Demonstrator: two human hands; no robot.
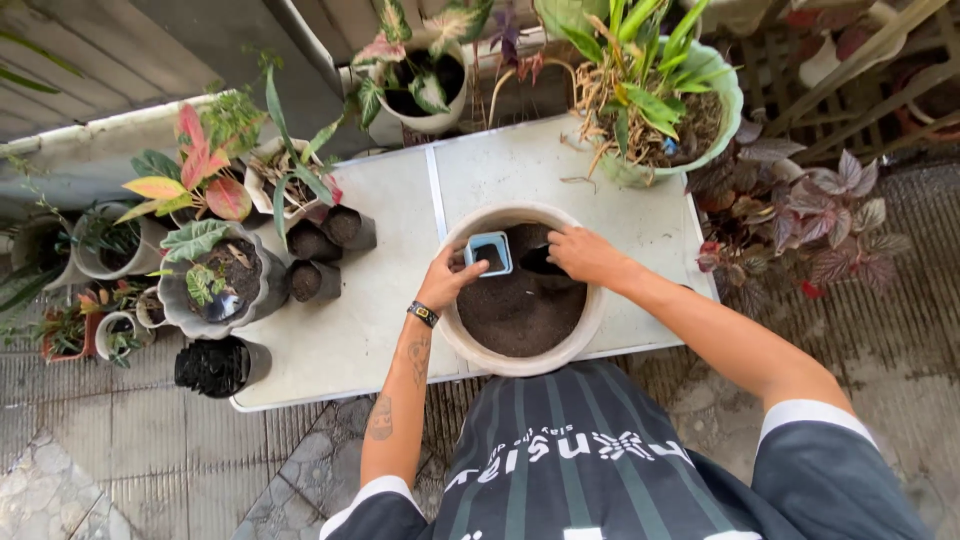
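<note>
Looking down from head height, the view shows a white counter carrying a large round beige pot filled with dark soil. Left hand: its fingers pinch the near rim of a small square blue pot, held just above the soil at about 11 o'clock within the large pot. Right hand: reaching in at about 1 o'clock, its fingers curled together over a dark object, possibly a scoop or a clump of soil; the view is too small to tell which. A dark wristband circles the left wrist. At 9 o'clock from the large pot, three small black soil-filled pots lie tipped against one another, beside a grey pot with a green-leaved plant. At 12 o'clock, a pale green planter with strap-like leaves stands at the counter's far edge. At 3 o'clock, off the counter, purple-leaved plants grow.
</note>
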